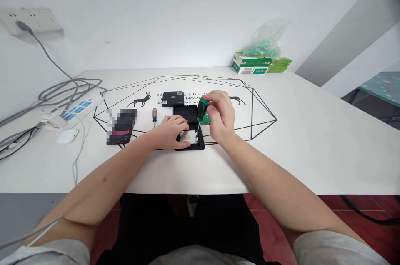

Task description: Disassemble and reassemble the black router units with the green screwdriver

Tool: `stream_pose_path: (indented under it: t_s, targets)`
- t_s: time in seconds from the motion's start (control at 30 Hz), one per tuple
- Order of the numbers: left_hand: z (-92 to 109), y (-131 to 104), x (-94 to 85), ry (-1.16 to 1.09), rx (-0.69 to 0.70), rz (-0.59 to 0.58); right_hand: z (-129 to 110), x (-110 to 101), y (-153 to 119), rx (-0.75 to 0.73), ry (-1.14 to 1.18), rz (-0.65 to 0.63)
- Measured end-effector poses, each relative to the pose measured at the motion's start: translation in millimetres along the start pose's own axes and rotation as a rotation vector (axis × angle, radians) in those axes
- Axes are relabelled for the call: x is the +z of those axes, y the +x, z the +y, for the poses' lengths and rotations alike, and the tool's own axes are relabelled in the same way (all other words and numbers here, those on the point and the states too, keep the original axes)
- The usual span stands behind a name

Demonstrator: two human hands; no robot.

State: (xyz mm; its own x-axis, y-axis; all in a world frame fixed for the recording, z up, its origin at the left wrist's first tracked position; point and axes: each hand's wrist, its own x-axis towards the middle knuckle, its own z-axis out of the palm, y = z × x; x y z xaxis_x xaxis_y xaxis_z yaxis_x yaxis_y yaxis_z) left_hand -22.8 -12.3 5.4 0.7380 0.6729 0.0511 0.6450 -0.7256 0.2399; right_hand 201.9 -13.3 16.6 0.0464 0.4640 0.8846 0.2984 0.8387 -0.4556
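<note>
My right hand (222,115) is closed around the handle of a green and black screwdriver (202,108). The screwdriver's shaft slants down to the right side of an opened black casing (200,146). Inside that casing lies a pale plate with a gold square (188,137). My left hand (170,133) grips the casing from the left, thumb at the near side and fingers across the far side. Directly behind it sits another black casing part (186,113). A green piece (205,119), partly covered by my right hand, lies beside them.
A black box-shaped device (172,98) and a small red-blue screwdriver (154,117) lie behind and left. Further left are a phone (122,127), a white earbud case (67,136) and a power strip (79,111) with cables. Green boxes (253,63) stand against the wall.
</note>
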Motion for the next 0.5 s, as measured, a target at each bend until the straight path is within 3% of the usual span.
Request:
stream_pose_path:
  t_s: [0.2, 0.5]
  targets:
    - [2.0, 0.9, -1.2, 0.003, -0.012, -0.002, -1.8, 7.3, -4.6, 0.203, -0.028, -0.038]
    - [1.8, 1.4, -1.5, 0.008, -0.008, -0.015, 6.7, 2.8, -10.0, 0.164, 0.117, -0.111]
